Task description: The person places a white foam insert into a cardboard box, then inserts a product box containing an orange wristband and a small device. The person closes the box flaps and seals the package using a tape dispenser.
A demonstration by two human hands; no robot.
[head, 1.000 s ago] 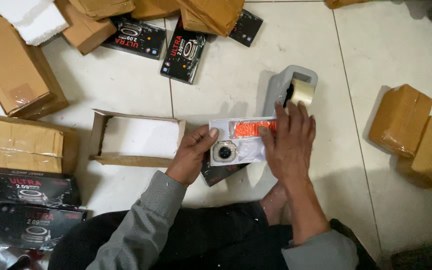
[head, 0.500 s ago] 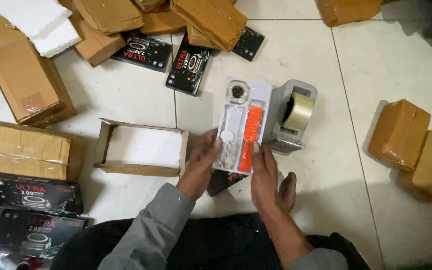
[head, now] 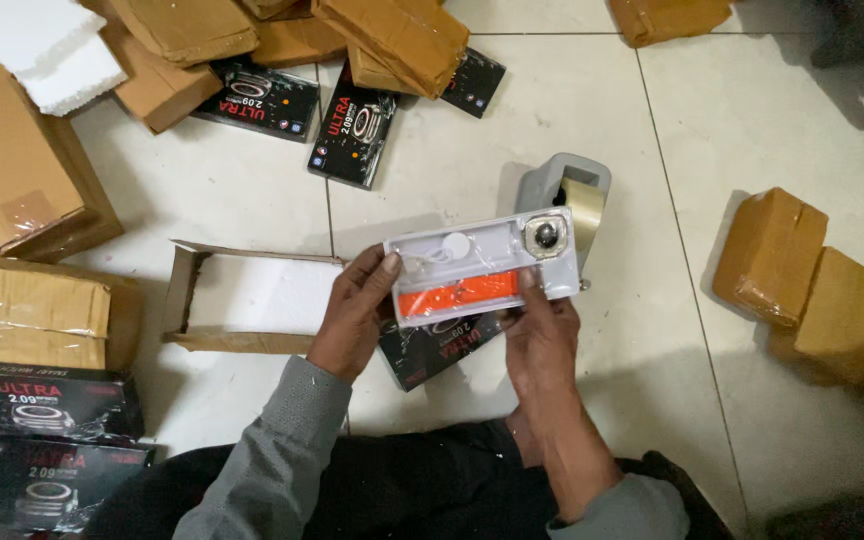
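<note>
My grip: both hands, left hand and right hand, closed on the white tray; I'd keep it level above the black box

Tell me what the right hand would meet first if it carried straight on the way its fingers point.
Past the white tray it grips, the right hand points up-frame toward the grey tape dispenser, probably the first thing met, though the tray seems raised above it.
</note>
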